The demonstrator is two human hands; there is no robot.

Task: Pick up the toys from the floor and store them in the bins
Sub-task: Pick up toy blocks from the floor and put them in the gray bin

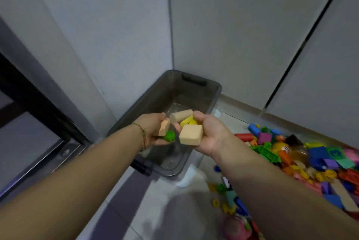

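Now both my hands are above the grey bin, which stands on the floor in the corner by the wall. My left hand is curled around two pcs: a tan wooden wedge and a small green plastic piece. My right hand is cupped and half closed, w/ a tan wooden block in front, and yellow pieces and a wooden cylinder behind it. I judge these light and hard, so a short drop should not break them. The cylinder can roll off my fingers, so it is better to tip the hand low inside the bin. Many more toys lie on the floor at my right. Small ones I would scoop; big blocks I would take by the flat sides.
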